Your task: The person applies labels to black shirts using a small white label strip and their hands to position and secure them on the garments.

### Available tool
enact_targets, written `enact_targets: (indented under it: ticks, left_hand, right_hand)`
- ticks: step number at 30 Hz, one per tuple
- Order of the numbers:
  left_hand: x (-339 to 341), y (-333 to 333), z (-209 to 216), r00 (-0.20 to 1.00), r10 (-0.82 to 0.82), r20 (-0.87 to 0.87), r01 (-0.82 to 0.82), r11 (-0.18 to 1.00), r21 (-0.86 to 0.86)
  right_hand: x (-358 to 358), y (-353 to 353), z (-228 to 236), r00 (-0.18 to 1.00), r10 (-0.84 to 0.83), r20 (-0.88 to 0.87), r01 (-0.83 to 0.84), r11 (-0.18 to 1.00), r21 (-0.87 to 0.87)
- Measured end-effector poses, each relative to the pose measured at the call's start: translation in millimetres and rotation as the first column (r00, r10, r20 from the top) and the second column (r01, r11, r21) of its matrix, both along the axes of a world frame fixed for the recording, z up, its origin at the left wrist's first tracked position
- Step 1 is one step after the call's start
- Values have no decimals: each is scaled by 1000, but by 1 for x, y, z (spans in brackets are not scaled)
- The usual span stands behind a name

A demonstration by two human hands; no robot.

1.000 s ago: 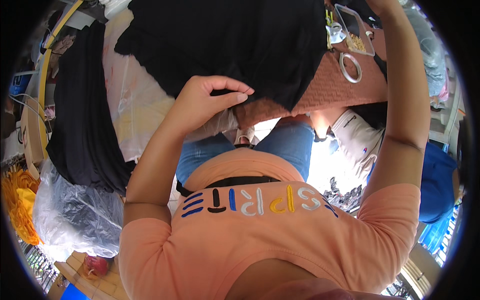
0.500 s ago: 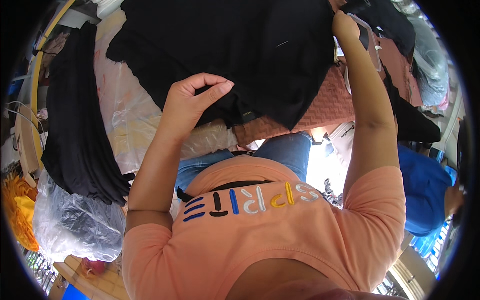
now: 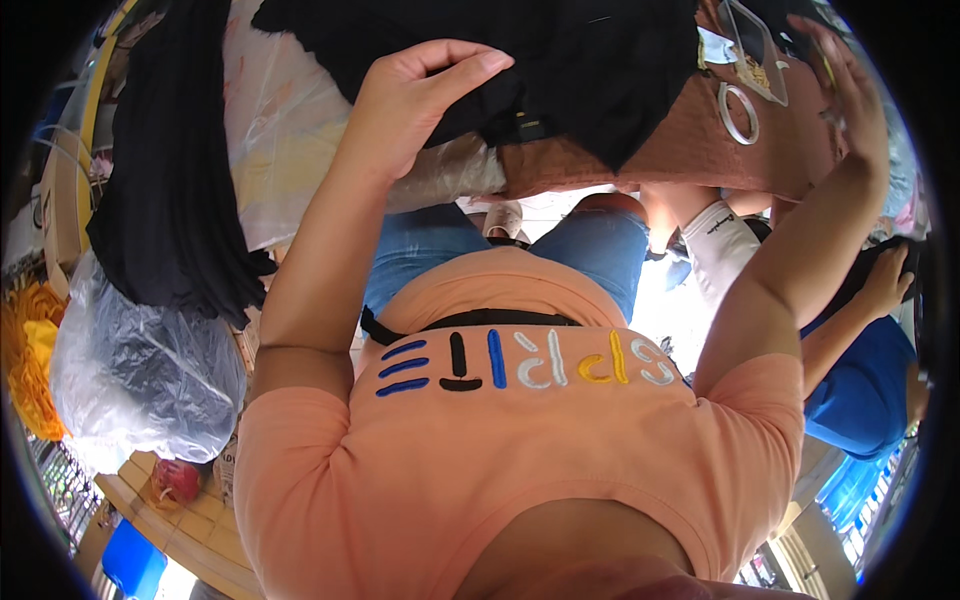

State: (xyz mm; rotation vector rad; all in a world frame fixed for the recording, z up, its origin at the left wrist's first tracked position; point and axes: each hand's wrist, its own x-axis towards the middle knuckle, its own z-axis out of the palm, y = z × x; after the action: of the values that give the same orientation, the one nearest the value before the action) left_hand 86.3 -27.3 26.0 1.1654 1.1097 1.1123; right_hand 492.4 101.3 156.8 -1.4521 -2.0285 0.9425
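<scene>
Black cloth [image 3: 590, 70] lies spread over the brown patterned table cover [image 3: 680, 150], its pointed corner hanging toward me. Above its near left part, my left hand [image 3: 410, 105] is closed in a pinch, thumb against forefinger. Whatever may be between those fingertips is too small to name. My right hand [image 3: 855, 100] is raised at the far right, apart from the cloth, its fingers bent around a thin thing with a yellowish part that I cannot make out. Nearest to it are a clear plastic box [image 3: 755, 50] with small bits inside and a white ring [image 3: 739, 113], perhaps a tape roll.
A long black cloth bundle [image 3: 165, 170] hangs at the left beside clear plastic sheeting [image 3: 285, 130]. Below it sits a clear plastic bag [image 3: 145, 370] next to orange cloth [image 3: 35, 350]. At the right, a co-worker in blue [image 3: 865, 390] has a hand [image 3: 885, 285] on dark cloth.
My right hand has left the black cloth's right edge and swung out to the right, uncovering the box and ring. My left hand stays pinched. The view has shifted, and a co-worker's hand now shows.
</scene>
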Motion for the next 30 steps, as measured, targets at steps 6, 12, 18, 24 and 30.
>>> enact_targets:
  ticks: [6, 12, 18, 24, 30]
  left_hand:
    - [9, -5, -3, 997, -72, -3, 72, 995, 68]
    - [10, -5, 0, 996, -91, -14, 92, 991, 99]
    - [13, -6, 3, 995, -97, -35, 100, 990, 95]
    - [16, -5, 3, 994, -108, -20, 109, 990, 95]
    - [14, -5, 1, 992, -114, -59, 117, 992, 54]
  right_hand:
    - [-123, -77, -84, 840, 509, -189, -528, 847, -67]
    - [-165, -91, -80, 888, 460, -17, -457, 885, 93]
    - [-166, -89, -84, 905, 424, 44, -424, 887, 183]
    - [-169, -89, -86, 899, 437, 4, -434, 892, 127]
    - [-170, -86, -94, 883, 464, -70, -457, 884, 101]
